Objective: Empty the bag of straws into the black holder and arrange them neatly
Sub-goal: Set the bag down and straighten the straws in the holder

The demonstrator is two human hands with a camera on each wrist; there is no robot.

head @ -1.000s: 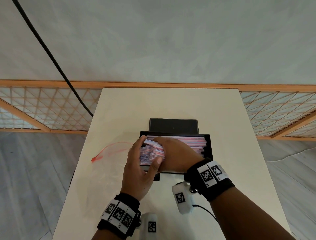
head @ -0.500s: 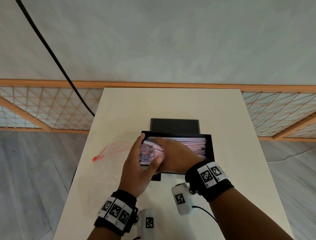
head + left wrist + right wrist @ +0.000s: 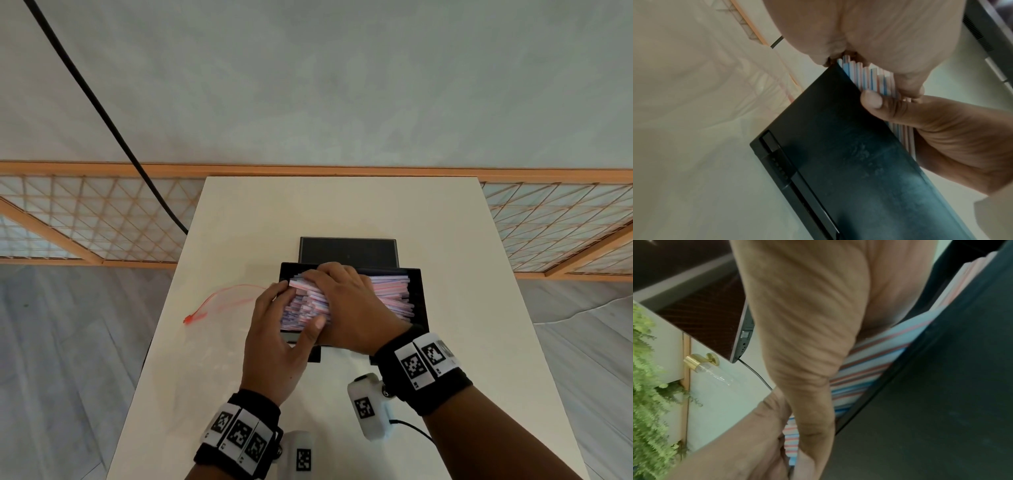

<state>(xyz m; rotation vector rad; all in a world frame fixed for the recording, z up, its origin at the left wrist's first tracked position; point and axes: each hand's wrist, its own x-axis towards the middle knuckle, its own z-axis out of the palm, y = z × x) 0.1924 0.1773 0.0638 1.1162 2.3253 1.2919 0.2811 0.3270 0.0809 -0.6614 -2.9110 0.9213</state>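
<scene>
The black holder (image 3: 420,301) stands mid-table, filled with pink, white and blue striped straws (image 3: 390,295). My left hand (image 3: 295,306) cups the left ends of the straw bundle, fingers on the far side and thumb on the near side. My right hand (image 3: 346,298) lies over the top of the bundle with its fingers curled down at the far edge. The left wrist view shows my left thumb (image 3: 871,99) against the straw ends (image 3: 867,78) above the holder's wall (image 3: 838,154). In the right wrist view, straws (image 3: 865,360) lie under my palm. The clear bag (image 3: 222,297) with its red zip lies flat to the left.
A black panel (image 3: 347,250) lies just behind the holder. A black cable (image 3: 102,113) hangs past the table's far left corner. The table's edges run close on both sides, with grey floor and a wooden lattice rail (image 3: 85,219) beyond.
Both hands stay on the straw bundle. The right hand's fingers have crept slightly toward the far wall, and the left wrist has drifted a little left.
</scene>
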